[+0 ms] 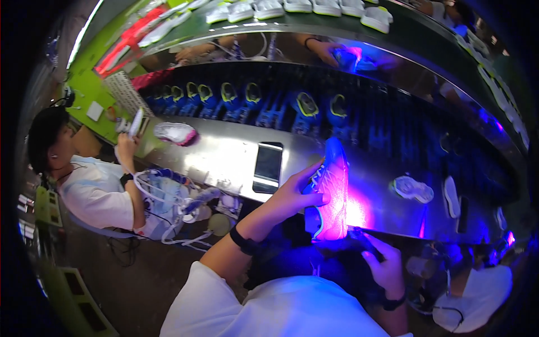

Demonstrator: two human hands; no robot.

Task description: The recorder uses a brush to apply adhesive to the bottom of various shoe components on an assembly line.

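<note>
A sneaker (337, 196) stands toe-up in front of me, washed in pink and violet light. My left hand (297, 194) is closed round its laced side, with the thumb across the upper. At the shoe's lower right, my right hand (386, 261) has its thumb and fingers bent toward a small dark thing (356, 233) near the heel. What that dark thing is cannot be made out. A bright pink-violet glow falls on the metal tabletop (224, 151) just right of the shoe.
A dark phone (268, 168) lies left of the sneaker. A white-and-pink shoe piece (175, 133) and white soles (412, 189) rest on the metal. Beyond runs a dark rack of upright shoes (307, 105), then a green belt with white soles (269, 8). Another person (95, 185) sits at left.
</note>
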